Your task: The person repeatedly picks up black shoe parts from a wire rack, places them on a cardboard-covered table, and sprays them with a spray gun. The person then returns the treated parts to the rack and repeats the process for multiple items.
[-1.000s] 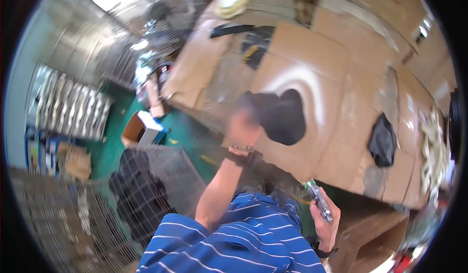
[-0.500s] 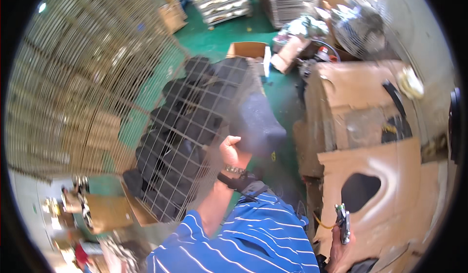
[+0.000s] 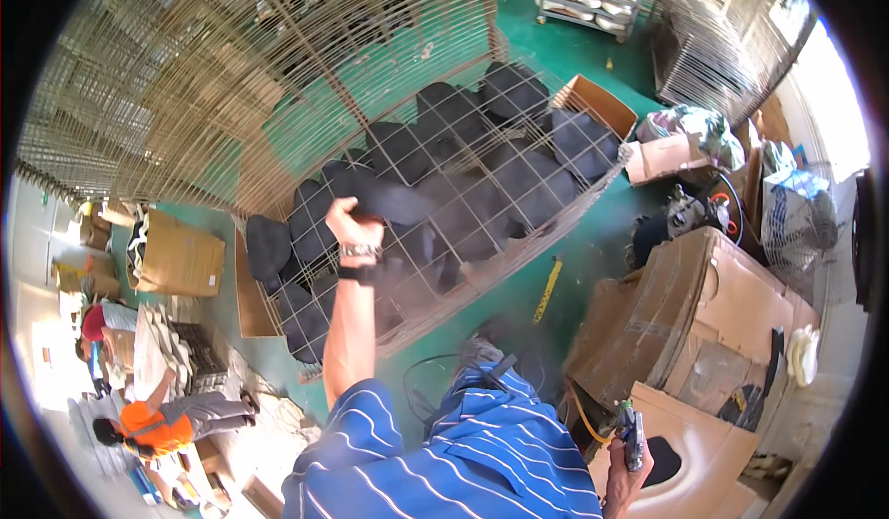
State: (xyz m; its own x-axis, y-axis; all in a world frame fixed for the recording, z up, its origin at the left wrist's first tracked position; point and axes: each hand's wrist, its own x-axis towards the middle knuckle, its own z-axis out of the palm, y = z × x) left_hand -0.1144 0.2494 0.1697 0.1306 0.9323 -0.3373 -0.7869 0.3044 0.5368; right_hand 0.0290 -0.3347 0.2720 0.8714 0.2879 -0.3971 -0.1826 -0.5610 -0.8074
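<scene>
My left hand (image 3: 356,227) reaches over a wire mesh rack (image 3: 435,212), its fingers closed on the end of a black flat piece (image 3: 398,202) that is blurred by motion. Under and around it, several similar dark rounded pieces (image 3: 398,153) lie spread across the mesh. Low on the right, my right hand (image 3: 622,484) grips a metal spray gun (image 3: 632,434), with a yellow hose (image 3: 583,412) running to it. Beside that hand, another black piece (image 3: 663,462) lies on a cardboard sheet (image 3: 708,426) with a pale halo around it, partly hidden by the hand.
More wire shelves (image 3: 278,75) rise at the left. Cardboard boxes (image 3: 639,320) stand at the right, with a cage fan (image 3: 801,218) behind. Yellow tape (image 3: 548,289) marks the green floor. A person in an orange top (image 3: 156,428) is at the lower left.
My left hand has swung left with the black piece, from beside the rack to over its mesh. The view has turned toward the rack. The spray gun stays in my right hand.
</scene>
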